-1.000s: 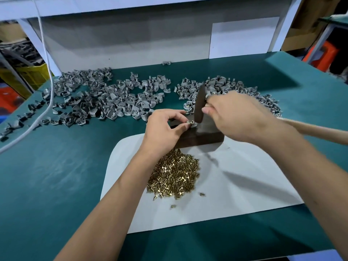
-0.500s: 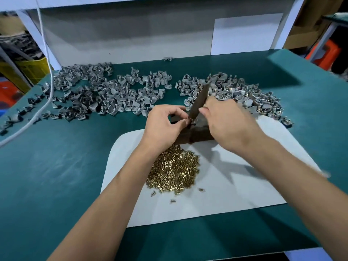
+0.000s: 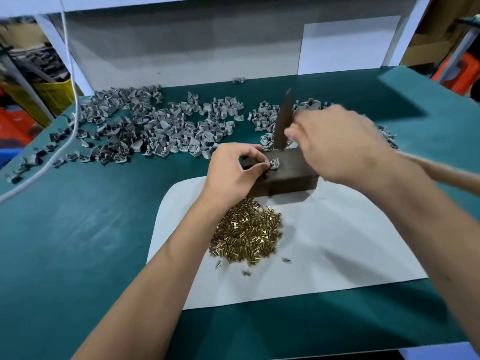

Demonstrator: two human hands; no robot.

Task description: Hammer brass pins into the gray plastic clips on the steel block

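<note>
**Gray clip pinned to the steel block, hammer raised above it**

Gray plastic, a single clip (image 3: 274,163) sits on the top face of the dark steel block (image 3: 291,178), toward its left end. The left hand (image 3: 233,172) pinches that clip between thumb and forefinger, the other fingers curled in beside them; whether a brass pin is already seated in the clip is too small to tell.

Just behind the block, a dark hammer head (image 3: 283,120) stands nearly upright, its lower end close above the block's far edge. The right hand (image 3: 340,144) is curled round the hammer near the head and is blurred with motion. The pale wooden handle (image 3: 446,172) runs out past the wrist toward the right edge of the view.

The block rests on the far edge of a white sheet (image 3: 337,242) laid on the green table (image 3: 65,242). On the sheet, near the block and under the left wrist, lies a heap of brass pins (image 3: 246,232), with a few loose ones scattered at its near side.

Farther back on the table, a broad scatter of gray clips (image 3: 145,128) spreads from the left edge to the middle. A second cluster (image 3: 267,118) lies behind the hammer and the right hand. One lone clip (image 3: 238,80) sits close to the back wall.

A white cable (image 3: 70,105) hangs down at the left and trails across the table's corner. A yellow crate (image 3: 52,94) stands beyond the table on the left, and an orange object (image 3: 462,71) shows at the far right.
</note>
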